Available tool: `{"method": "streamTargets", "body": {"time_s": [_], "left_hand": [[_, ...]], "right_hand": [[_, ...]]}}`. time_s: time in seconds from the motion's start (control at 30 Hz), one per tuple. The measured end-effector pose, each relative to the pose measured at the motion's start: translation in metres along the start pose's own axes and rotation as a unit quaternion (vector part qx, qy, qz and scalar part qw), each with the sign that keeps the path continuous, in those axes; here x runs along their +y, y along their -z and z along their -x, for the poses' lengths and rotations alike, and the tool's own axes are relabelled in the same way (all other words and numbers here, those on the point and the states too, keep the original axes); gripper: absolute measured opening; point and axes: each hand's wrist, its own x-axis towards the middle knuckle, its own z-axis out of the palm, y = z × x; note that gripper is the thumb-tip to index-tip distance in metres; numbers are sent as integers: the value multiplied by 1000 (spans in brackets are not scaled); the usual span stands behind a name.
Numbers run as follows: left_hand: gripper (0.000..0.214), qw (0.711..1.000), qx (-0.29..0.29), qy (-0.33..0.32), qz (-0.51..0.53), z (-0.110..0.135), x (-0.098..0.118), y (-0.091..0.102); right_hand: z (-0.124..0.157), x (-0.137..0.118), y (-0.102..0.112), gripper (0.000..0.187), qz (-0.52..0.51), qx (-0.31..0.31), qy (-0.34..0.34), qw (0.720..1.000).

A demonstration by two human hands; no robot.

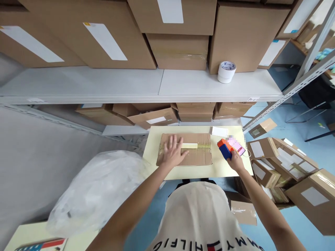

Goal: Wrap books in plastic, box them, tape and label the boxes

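A flat cardboard box (193, 153) with a strip of clear tape along its top lies on a small pale yellow table (222, 167). My left hand (172, 153) lies flat on the box's left part, fingers spread. My right hand (234, 158) is closed on an orange and blue tape dispenser (225, 148) at the table's right side, just right of the box. A phone with a pink screen (237, 145) lies beside the dispenser. A white paper slip (219, 131) sits at the table's far edge.
A white shelf (162, 85) carries big cardboard boxes (180, 50) and a roll of tape (226, 71). More boxes (285, 164) pile on the blue floor at right. A clear plastic bag (96, 188) bulges at left. Another pale table corner (31, 237) shows bottom left.
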Motion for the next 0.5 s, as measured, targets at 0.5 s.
{"method": "streamTargets", "body": {"time_s": [0.5], "left_hand": [[98, 957, -13, 274, 97, 14, -91, -1]], "right_hand": [[6, -27, -75, 36, -39, -40, -92, 994]]}}
